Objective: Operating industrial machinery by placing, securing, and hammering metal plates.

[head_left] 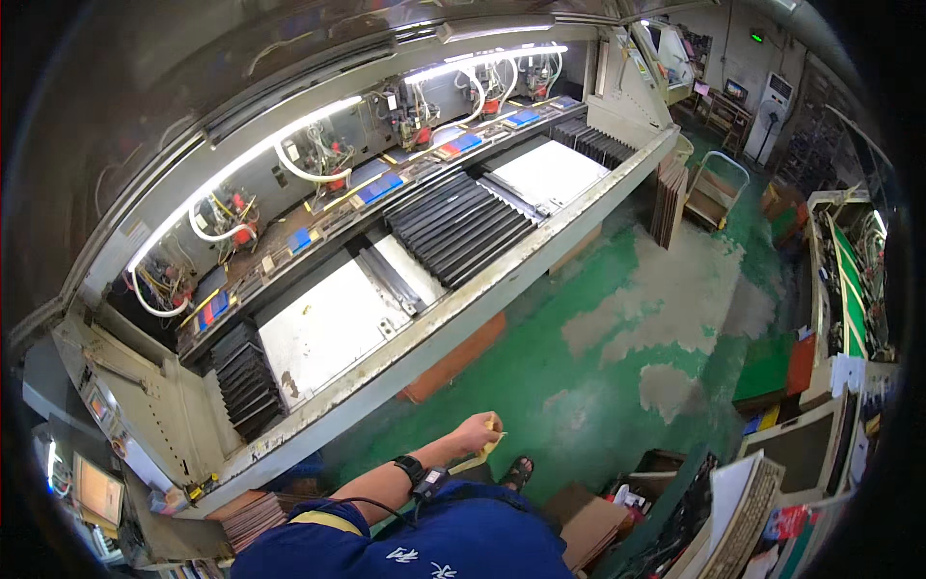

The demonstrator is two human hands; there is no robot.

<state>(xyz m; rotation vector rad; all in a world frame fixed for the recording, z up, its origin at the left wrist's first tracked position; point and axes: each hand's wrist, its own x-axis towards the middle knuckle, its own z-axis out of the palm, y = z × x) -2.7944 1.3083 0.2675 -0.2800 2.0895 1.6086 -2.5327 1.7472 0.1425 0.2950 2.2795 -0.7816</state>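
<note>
My left hand [476,433] is closed in front of my body, with a dark watch and a cabled device on the wrist. From its fingers hangs a thin, pale yellow strip [492,449], perhaps tape; its exact kind is unclear. Nowhere does my right hand show. Beyond the hand stands a long multi-head machine, its pale front rail [463,299] running diagonally across the view. Inside it lie a white table plate [328,323], a second white plate [559,174] and black bellows covers [458,227]. Blue blocks [381,187] sit below the red tool heads.
Green floor with worn grey patches [666,299] lies to my right. A cardboard box [590,531] is near my foot, beside an old keyboard [743,521] and a monitor [796,449]. Brown boards [668,201] and a trolley [716,188] stand farther off. Another machine [849,280] is at right.
</note>
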